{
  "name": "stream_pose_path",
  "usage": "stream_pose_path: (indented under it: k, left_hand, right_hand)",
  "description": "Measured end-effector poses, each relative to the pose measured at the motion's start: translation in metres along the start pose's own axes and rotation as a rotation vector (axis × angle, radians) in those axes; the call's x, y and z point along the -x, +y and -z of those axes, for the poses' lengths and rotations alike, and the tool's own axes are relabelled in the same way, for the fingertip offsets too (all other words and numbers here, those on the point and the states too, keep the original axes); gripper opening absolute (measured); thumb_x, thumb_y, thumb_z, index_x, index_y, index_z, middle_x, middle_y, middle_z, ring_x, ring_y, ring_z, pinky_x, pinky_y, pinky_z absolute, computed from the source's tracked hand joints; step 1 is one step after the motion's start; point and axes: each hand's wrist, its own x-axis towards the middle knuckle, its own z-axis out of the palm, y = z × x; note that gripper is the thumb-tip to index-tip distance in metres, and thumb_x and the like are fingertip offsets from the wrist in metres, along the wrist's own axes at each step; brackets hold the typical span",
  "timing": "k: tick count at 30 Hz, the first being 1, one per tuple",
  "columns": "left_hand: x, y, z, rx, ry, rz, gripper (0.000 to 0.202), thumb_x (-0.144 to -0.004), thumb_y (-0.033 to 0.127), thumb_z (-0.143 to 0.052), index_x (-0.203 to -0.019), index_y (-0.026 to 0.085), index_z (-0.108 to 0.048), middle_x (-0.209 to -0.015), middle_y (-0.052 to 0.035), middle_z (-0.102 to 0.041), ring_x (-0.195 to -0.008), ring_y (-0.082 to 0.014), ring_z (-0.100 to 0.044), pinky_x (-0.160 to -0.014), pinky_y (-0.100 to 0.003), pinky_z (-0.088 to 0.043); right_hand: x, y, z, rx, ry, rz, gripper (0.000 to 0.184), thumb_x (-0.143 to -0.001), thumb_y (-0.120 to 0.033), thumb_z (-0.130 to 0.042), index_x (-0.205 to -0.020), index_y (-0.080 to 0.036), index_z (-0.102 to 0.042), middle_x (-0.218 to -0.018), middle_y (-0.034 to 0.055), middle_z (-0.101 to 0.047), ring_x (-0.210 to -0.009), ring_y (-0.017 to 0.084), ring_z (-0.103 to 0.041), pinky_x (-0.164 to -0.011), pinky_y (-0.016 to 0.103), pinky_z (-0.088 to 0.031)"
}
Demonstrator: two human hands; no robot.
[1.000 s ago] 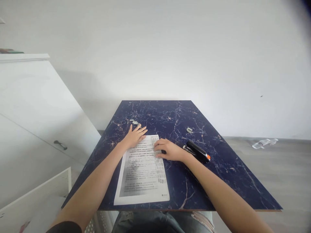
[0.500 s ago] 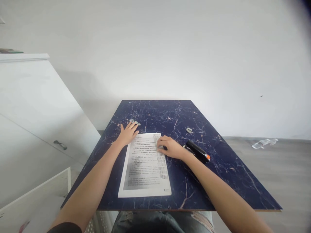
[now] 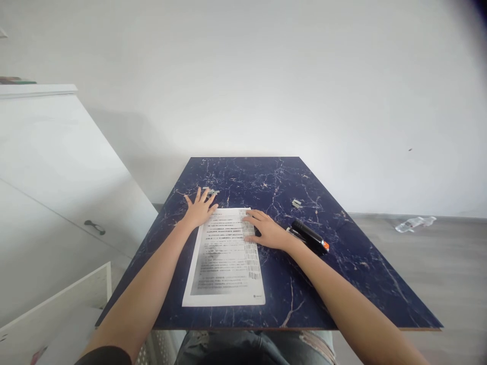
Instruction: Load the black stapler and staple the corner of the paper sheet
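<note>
A printed sheet of paper, perhaps the top of a stack, lies flat on the dark blue marbled table. My left hand rests with fingers spread at its upper left corner, the thumb at the paper's edge. Its fingertips reach small pale metallic strips, likely staples, partly covered by the hand. On the right edge of the sheet lies my right hand, its fingers stretched out over the paper. Just right of that hand is a black stapler with an orange end.
More small staple-like strips lie on the table's right side. A white cabinet with a dark handle stands at the left. Clear plastic packaging is on the floor at the right. A pale wall rises behind the table.
The paper has shifted slightly to the left. My right hand's fingers have gone from curled to stretched out on the sheet. My left hand's fingers have spread wider.
</note>
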Motion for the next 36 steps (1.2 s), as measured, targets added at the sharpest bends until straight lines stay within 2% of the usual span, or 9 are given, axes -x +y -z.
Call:
stream_pose_path:
  k: [7,14,18,20,22,26,30,34,36]
  left_hand:
    - [0.003,-0.002,0.003,0.031,-0.033,-0.045,0.063,-0.1,0.064,-0.018,-0.156,0.039,-0.032,-0.17,-0.0025,-0.003,-0.153,-0.0444,0.007,-0.104,-0.085,0.004]
    - [0.005,-0.01,0.009,0.023,-0.049,0.043,0.066,-0.1,0.065,-0.018,-0.157,0.035,-0.032,-0.169,-0.0036,-0.004,-0.153,-0.0445,0.005,-0.105,-0.085,-0.002]
    - [0.005,-0.016,0.008,0.022,-0.054,0.075,0.066,-0.099,0.066,-0.017,-0.157,0.037,-0.03,-0.169,-0.0021,-0.003,-0.153,-0.0436,0.007,-0.105,-0.084,-0.003]
    - [0.005,-0.017,0.006,0.02,-0.051,0.061,0.066,-0.099,0.066,-0.016,-0.157,0.038,-0.029,-0.169,-0.0016,-0.002,-0.154,-0.0422,0.008,-0.106,-0.084,-0.002]
    - [0.004,-0.016,0.004,0.016,-0.049,0.045,0.067,-0.099,0.067,-0.016,-0.158,0.038,-0.029,-0.169,-0.0027,-0.002,-0.154,-0.0422,0.009,-0.105,-0.085,-0.001]
    - [0.003,-0.013,0.002,0.004,-0.05,0.035,0.07,-0.098,0.069,-0.018,-0.158,0.034,-0.03,-0.169,-0.0061,-0.002,-0.153,-0.0437,0.008,-0.104,-0.085,0.0]
    - [0.002,-0.011,-0.001,-0.013,-0.01,0.023,0.069,-0.098,0.067,-0.022,-0.156,0.032,-0.036,-0.17,-0.0077,-0.005,-0.154,-0.0437,0.005,-0.106,-0.083,-0.001]
    - [0.001,-0.011,-0.004,-0.012,-0.002,0.018,0.069,-0.098,0.066,-0.024,-0.156,0.031,-0.037,-0.17,-0.0079,-0.005,-0.154,-0.0433,0.006,-0.108,-0.082,-0.002]
    - [0.001,-0.011,-0.003,-0.015,-0.001,0.015,0.069,-0.099,0.066,-0.024,-0.156,0.03,-0.038,-0.17,-0.0085,-0.005,-0.154,-0.043,0.006,-0.108,-0.082,-0.002]
  right_hand:
    - [-0.002,0.004,0.001,-0.058,-0.008,-0.01,0.068,-0.088,-0.06,-0.065,-0.145,-0.025,-0.052,-0.16,0.0133,-0.037,-0.148,0.035,-0.03,-0.121,0.056,-0.025]
    - [-0.001,0.009,-0.002,-0.06,0.007,-0.029,0.066,-0.089,-0.058,-0.064,-0.145,-0.025,-0.052,-0.159,0.0129,-0.039,-0.148,0.034,-0.03,-0.12,0.055,-0.027]
    - [0.0,0.017,-0.009,-0.066,0.041,-0.13,0.08,-0.082,-0.061,-0.071,-0.149,-0.023,-0.047,-0.162,0.0175,-0.031,-0.152,0.039,-0.019,-0.119,0.06,-0.026]
    - [-0.001,0.019,-0.01,-0.086,0.059,-0.153,0.083,-0.08,-0.058,-0.075,-0.149,-0.022,-0.046,-0.159,0.0187,-0.035,-0.151,0.04,-0.019,-0.118,0.062,-0.026]
    - [-0.003,0.018,-0.008,-0.123,0.086,-0.125,0.078,-0.079,-0.048,-0.078,-0.146,-0.022,-0.049,-0.153,0.0169,-0.045,-0.148,0.038,-0.027,-0.118,0.06,-0.028]
    - [-0.006,0.009,-0.005,-0.257,0.192,-0.08,0.067,-0.073,-0.029,-0.082,-0.135,-0.023,-0.057,-0.142,0.0123,-0.055,-0.134,0.033,-0.047,-0.114,0.055,-0.035]
    - [-0.011,0.006,-0.012,-0.557,0.283,-0.179,0.06,-0.069,-0.019,-0.076,-0.126,-0.023,-0.058,-0.134,0.011,-0.056,-0.108,0.023,-0.063,-0.098,0.044,-0.052]
    - [-0.016,0.009,-0.025,-0.811,0.299,-0.296,0.075,-0.063,-0.017,-0.076,-0.133,-0.022,-0.049,-0.126,0.0116,-0.061,-0.085,0.016,-0.064,-0.077,0.035,-0.057]
    - [-0.017,0.008,-0.028,-0.795,0.299,-0.327,0.064,-0.066,-0.018,-0.073,-0.127,-0.019,-0.054,-0.108,0.0076,-0.068,-0.078,0.016,-0.063,-0.074,0.033,-0.056]
